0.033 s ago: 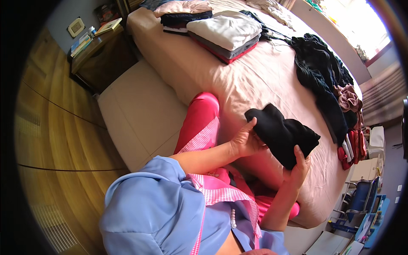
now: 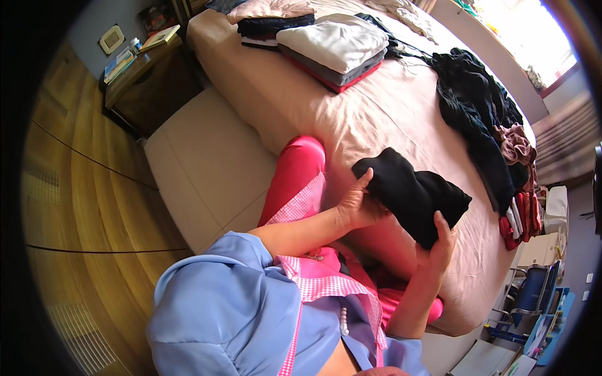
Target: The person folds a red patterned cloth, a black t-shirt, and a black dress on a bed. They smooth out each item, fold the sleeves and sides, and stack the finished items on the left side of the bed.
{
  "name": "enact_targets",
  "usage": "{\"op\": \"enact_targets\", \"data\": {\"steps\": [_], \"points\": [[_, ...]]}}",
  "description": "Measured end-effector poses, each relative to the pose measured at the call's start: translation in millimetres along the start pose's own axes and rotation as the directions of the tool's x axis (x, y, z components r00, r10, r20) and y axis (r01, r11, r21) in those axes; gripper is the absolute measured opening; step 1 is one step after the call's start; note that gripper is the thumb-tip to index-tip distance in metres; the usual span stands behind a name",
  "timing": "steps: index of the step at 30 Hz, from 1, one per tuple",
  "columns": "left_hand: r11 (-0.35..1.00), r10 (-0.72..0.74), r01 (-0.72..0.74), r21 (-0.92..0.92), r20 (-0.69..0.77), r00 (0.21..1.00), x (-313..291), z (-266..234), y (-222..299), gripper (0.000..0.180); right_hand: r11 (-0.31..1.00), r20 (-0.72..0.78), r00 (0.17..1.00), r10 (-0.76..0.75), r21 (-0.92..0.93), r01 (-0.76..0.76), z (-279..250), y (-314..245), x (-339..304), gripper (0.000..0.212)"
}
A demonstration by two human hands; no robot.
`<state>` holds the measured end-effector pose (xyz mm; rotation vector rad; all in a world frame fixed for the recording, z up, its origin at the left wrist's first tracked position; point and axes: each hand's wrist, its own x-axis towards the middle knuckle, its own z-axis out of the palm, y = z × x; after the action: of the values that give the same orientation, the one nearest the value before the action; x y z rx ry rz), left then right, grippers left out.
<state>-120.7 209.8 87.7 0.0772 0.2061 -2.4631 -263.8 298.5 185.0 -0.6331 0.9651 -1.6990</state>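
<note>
A black piece of folded clothing [image 2: 417, 197] is stretched between my two hands, above the near part of the bed; its exact kind does not show. My left hand [image 2: 359, 205] grips its left end, thumb on top and fingers tucked underneath. At the lower right edge, my right hand [image 2: 439, 243] holds it the same way, with the thumb upright against the fabric. The cloth bulges in soft folds along its upper edge. Both hands' fingers are mostly hidden beneath it.
Folded stacks lie at the bed's far side, one topped by a white garment [image 2: 342, 41], another by a pink one [image 2: 269, 9]. Loose dark clothes [image 2: 470, 94] and small red folded pieces [image 2: 527, 213] line the right edge of the bed [image 2: 301, 106]. A nightstand [image 2: 153, 84] stands left.
My left hand has shifted slightly left with its end of the black clothing, which is now a little wider and flatter. The right hand has barely moved.
</note>
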Motion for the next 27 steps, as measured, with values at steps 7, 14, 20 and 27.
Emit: {"op": "enact_targets", "data": {"steps": [7, 14, 20, 27], "points": [[0.987, 0.161, -0.155, -0.050, 0.123, 0.979, -34.5, 28.7, 60.1, 0.054, 0.973, 0.132, 0.975, 0.181, 0.121, -0.197, 26.2, 26.7, 30.0, 0.033], [0.878, 0.377, -0.431, 0.207, 0.255, 0.891, -56.7, 108.0, 167.3, 0.055, 0.046, 0.315, 0.874, -0.371, -0.933, 0.356, -16.1, 101.6, 105.1, 0.055], [0.880, 0.123, -0.380, 0.285, 0.637, 0.761, -4.8, 196.3, 322.0, 0.051, -0.323, 0.243, 0.957, -0.159, -0.928, 0.182, -42.7, 132.3, 137.3, 0.059], [0.435, 0.701, -0.855, 0.284, 0.490, 0.519, 91.6, 304.0, 418.7, 0.043, -0.306, 0.211, 0.952, -0.222, -0.942, 0.138, -43.7, 123.1, 135.6, 0.051]]}}
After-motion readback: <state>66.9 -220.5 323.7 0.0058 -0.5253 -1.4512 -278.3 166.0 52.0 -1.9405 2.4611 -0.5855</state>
